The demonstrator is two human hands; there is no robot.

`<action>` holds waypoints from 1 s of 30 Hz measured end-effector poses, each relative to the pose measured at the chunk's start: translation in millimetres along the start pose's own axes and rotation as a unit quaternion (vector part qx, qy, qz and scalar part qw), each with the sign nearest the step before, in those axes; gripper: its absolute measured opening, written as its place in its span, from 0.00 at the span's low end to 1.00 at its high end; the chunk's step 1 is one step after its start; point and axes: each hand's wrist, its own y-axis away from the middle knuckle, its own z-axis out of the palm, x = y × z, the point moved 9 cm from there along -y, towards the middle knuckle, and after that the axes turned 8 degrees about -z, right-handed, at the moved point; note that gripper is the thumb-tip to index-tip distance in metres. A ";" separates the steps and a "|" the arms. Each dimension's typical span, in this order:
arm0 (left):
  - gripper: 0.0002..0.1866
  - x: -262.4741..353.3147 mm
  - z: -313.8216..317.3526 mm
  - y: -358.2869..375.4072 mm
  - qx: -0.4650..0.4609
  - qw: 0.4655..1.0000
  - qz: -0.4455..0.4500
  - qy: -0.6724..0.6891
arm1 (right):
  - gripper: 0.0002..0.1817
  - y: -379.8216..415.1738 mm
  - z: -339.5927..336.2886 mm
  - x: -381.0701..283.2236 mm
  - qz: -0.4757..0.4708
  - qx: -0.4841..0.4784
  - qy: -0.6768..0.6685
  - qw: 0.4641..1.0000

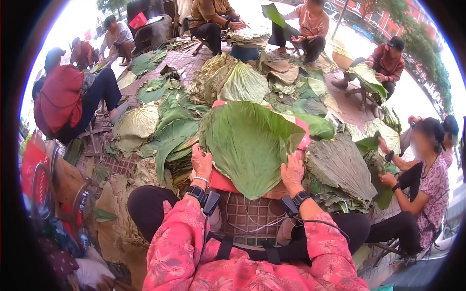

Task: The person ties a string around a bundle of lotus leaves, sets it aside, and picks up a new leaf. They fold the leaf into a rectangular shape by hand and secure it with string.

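A large green leaf lies spread in front of me over a red board or box. My left hand is at the leaf's left edge, its fingers bent against the rim. At the right edge, my right hand touches the leaf with fingers pointing up; the thumb side is against the leaf. Just right of my right hand lies a stack of dull grey-green leaves. Beyond the board stands a pile of pale, dry leaves.
More green leaves lie on the left of the board. Several people sit around, one in red at the left and one in a patterned top close on my right. Bags stand at the far left. White cords hang below the board.
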 end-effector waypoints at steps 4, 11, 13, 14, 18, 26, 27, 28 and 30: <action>0.29 3.0 -2.6 3.4 -0.015 0.997 -0.059 -0.037 | 0.26 -2.0 -7.5 36.6 0.124 0.086 -0.179 0.972; 0.40 85.3 -19.9 42.2 0.111 0.966 0.106 -0.209 | 0.20 -3.7 -5.8 72.2 0.199 0.097 -0.189 0.957; 0.40 116.3 4.4 67.1 0.039 0.956 0.209 -0.203 | 0.20 -0.8 -6.2 68.6 0.194 0.084 -0.187 0.959; 0.40 127.5 16.3 77.3 0.003 0.945 0.262 -0.197 | 0.20 -2.6 -4.9 64.8 0.188 0.082 -0.203 0.957; 0.37 116.0 92.6 145.8 -0.273 0.871 0.323 -0.249 | 0.22 -11.8 -9.5 54.0 0.142 -0.036 -0.137 0.980; 0.37 88.7 106.8 179.3 -0.373 0.815 0.327 -0.300 | 0.28 -12.3 -162.4 89.8 0.024 -0.157 -0.192 0.968; 0.37 89.0 106.5 179.4 -0.376 0.814 0.324 -0.301 | 0.28 -6.4 -183.6 113.9 0.008 -0.164 -0.151 0.975; 0.37 88.7 106.5 179.5 -0.375 0.816 0.322 -0.299 | 0.29 3.8 -203.7 140.6 -0.007 -0.171 -0.110 0.979; 0.37 87.5 107.0 180.4 -0.375 0.817 0.322 -0.298 | 0.30 37.3 -224.3 205.4 -0.012 -0.196 -0.038 0.980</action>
